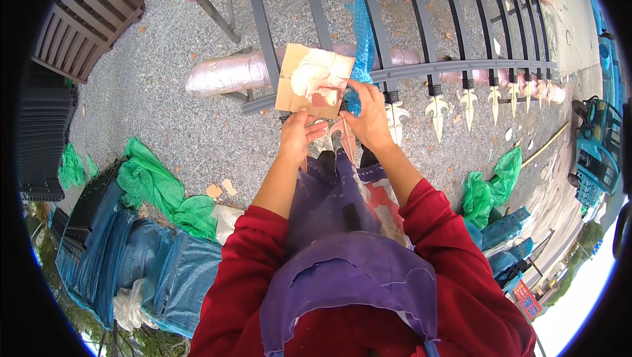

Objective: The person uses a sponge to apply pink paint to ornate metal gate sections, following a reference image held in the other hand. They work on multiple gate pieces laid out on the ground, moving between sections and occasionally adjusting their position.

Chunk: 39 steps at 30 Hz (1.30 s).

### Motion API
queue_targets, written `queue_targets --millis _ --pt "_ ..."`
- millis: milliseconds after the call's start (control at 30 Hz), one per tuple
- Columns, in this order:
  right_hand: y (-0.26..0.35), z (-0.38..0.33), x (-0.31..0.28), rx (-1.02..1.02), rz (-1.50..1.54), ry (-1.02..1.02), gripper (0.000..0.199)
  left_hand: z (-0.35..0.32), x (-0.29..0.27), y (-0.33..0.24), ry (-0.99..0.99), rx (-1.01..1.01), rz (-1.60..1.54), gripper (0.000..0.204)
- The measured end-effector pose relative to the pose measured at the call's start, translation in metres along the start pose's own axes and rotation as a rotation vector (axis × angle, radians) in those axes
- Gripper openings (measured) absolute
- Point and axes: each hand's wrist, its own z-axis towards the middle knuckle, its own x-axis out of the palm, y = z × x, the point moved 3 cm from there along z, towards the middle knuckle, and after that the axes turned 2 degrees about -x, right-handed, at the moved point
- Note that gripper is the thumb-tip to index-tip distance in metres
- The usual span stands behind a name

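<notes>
A square piece of brown cardboard (284, 94), smeared with a thick cream-coloured layer and a brownish patch, is held up in front of me over the end of a dark metal fence panel (431, 41). My left hand (297, 134) grips its lower edge, thumb on top and the other fingers underneath. At its right edge my right hand (372, 119) is closed, with index finger and thumb on the border. Just below the hands, a reddish spear-shaped finial (345, 138) points toward me. Paler cream-gold finials (436, 117) line the fence end to the right.
The fence rests on plastic-wrapped supports (230, 74) with metal legs. Blue bubble wrap (363, 28) hangs behind the bars. Brown slatted panels (92, 11) stand at far left, blue-wrapped stacks (178, 268) and green plastic (151, 182) nearer. A blue-green vehicle (598, 150) is at right.
</notes>
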Motion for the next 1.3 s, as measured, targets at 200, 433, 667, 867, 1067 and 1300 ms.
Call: queue_targets --millis 200,433,667,867,1067,1300 --pt "-0.021 -0.048 -0.041 0.074 0.086 -0.186 0.061 -0.006 -0.033 0.027 0.021 -0.105 0.038 0.047" --pt "-0.073 -0.118 -0.076 0.402 0.472 -0.295 0.038 -0.069 -0.04 0.037 0.174 -0.169 0.528 0.028" --pt "-0.075 -0.169 -0.223 0.302 1.17 -0.788 0.032 -0.037 -0.018 0.057 0.463 -0.315 0.708 0.034" --pt "-0.093 -0.315 -0.377 -0.425 1.759 -1.175 0.018 -0.124 0.134 0.098 0.291 0.042 0.853 0.032" --pt "-0.1 -0.532 -0.452 -0.857 1.561 -1.535 0.024 -0.171 0.225 0.201 0.562 -0.053 1.033 0.034" --pt "-0.113 -0.674 -0.453 -0.889 1.38 -1.805 0.029 -0.23 0.328 0.332 0.855 -0.159 1.266 0.03"
